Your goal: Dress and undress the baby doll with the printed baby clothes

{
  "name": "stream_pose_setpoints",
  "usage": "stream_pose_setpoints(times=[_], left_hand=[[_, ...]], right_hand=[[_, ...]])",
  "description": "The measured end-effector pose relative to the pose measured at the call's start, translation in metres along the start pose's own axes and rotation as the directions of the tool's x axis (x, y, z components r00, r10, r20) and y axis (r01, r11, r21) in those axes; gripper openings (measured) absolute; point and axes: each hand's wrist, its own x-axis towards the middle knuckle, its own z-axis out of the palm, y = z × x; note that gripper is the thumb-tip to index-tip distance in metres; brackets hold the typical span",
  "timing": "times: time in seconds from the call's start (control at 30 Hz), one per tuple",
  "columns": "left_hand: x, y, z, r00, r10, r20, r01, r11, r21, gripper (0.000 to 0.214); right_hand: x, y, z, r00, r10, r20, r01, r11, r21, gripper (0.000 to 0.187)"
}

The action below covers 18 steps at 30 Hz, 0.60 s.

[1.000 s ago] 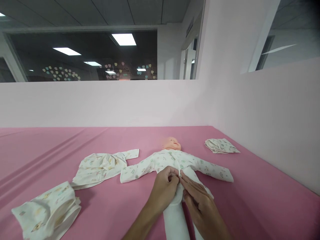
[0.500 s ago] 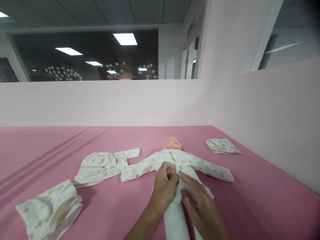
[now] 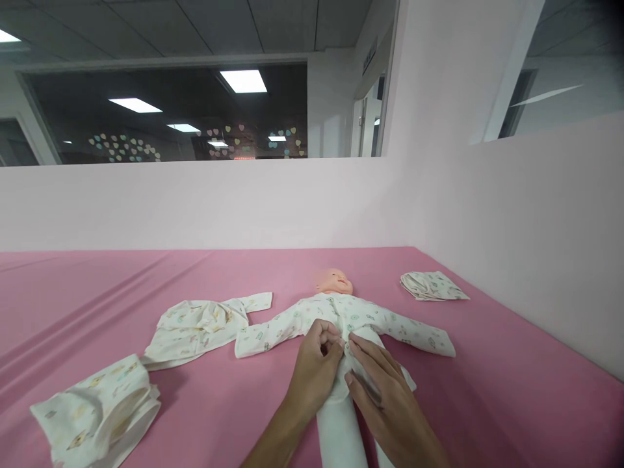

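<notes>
A baby doll (image 3: 335,281) lies on its back in a white printed baby shirt (image 3: 358,313), arms spread to both sides. White trousers or legs (image 3: 341,432) reach toward me. My left hand (image 3: 319,361) is at the middle of the doll's front, thumb and forefinger pinched on the shirt's front edge. Across from it, my right hand (image 3: 390,396) rests over the doll's belly. Its fingers are stretched out with the thumb apart, and the forefinger's tip touches the shirt beside the left fingertips. The two hands hide much of the lower shirt.
On the pink sheet (image 3: 219,409), a crumpled printed shirt (image 3: 199,325) lies left of the doll, with a folded printed cloth (image 3: 97,413) nearer me. Another folded garment (image 3: 433,286) is at the far right. White walls (image 3: 205,205) border the back and right.
Both hands have shifted slightly at the shirt front. My right fingertips and thumb have moved a little left, and the view has tilted up slightly.
</notes>
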Motion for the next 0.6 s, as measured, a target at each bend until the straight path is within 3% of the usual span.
stream_pose_setpoints(times=[0.3,0.43,0.5,0.6], left_hand=[[-0.009,0.003,0.0,0.997,0.063,-0.049,-0.047,0.963,0.266,0.016],[-0.027,0.006,-0.017,0.987,0.114,0.114,-0.155,0.862,0.483,0.028],[-0.036,0.008,-0.029,0.978,0.064,0.2,-0.163,0.828,0.537,0.039],[-0.045,0.009,-0.043,0.977,-0.067,0.202,-0.062,0.819,0.57,0.035]], right_hand=[[-0.004,0.008,0.004,0.999,-0.032,0.041,0.036,0.994,-0.102,0.054],[-0.007,0.032,-0.005,0.994,-0.101,0.041,0.104,0.992,-0.073,0.053],[-0.009,0.044,-0.016,0.987,-0.139,0.079,0.143,0.989,-0.048,0.047],[-0.01,0.053,-0.035,0.985,-0.092,0.146,0.095,0.995,-0.017,0.035]])
